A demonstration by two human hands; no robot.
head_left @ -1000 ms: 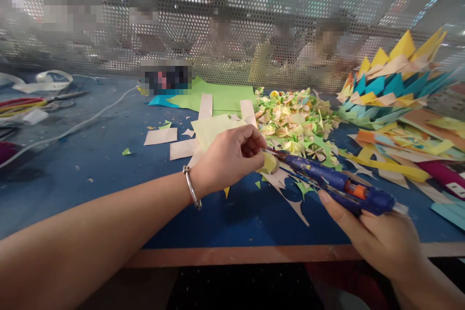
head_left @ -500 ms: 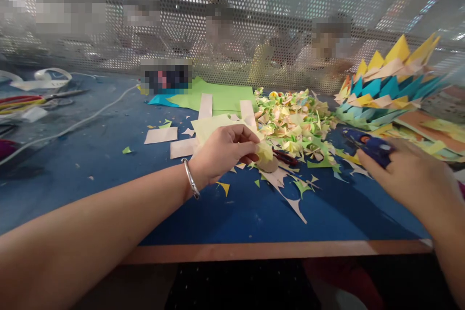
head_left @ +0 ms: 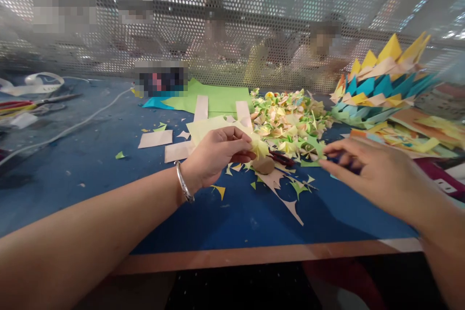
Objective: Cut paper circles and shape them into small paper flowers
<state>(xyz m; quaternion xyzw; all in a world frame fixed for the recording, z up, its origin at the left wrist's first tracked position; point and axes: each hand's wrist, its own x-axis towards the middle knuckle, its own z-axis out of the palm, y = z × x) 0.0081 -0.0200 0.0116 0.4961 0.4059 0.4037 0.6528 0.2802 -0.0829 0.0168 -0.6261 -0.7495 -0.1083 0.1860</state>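
Note:
My left hand [head_left: 227, 152], wearing a silver bangle, is closed in a pinch on a thin pale-yellow paper piece [head_left: 260, 149]. Just below it rests a round tan disc [head_left: 264, 165], and dark-handled scissors [head_left: 281, 158] lie to its right, partly under scraps. My right hand [head_left: 366, 160] is over the right side of the table, with thumb and index finger stretched leftward and apart. Behind its fingers shows part of a dark blue glue gun [head_left: 344, 160], mostly hidden; it looks let go, though contact is hard to judge.
A heap of cut paper pieces [head_left: 290, 116] lies behind my hands. Green sheets [head_left: 225, 99] and pale strips [head_left: 154, 139] are to the left. A tiered folded-paper piece [head_left: 381, 85] stands at right. A white cable [head_left: 72, 128] crosses the left side. People are beyond the perforated screen [head_left: 225, 65].
My right hand has moved left and stretched out its thumb and index finger; the glue gun, plainly visible before, is now mostly covered by it. My left hand keeps its pinch.

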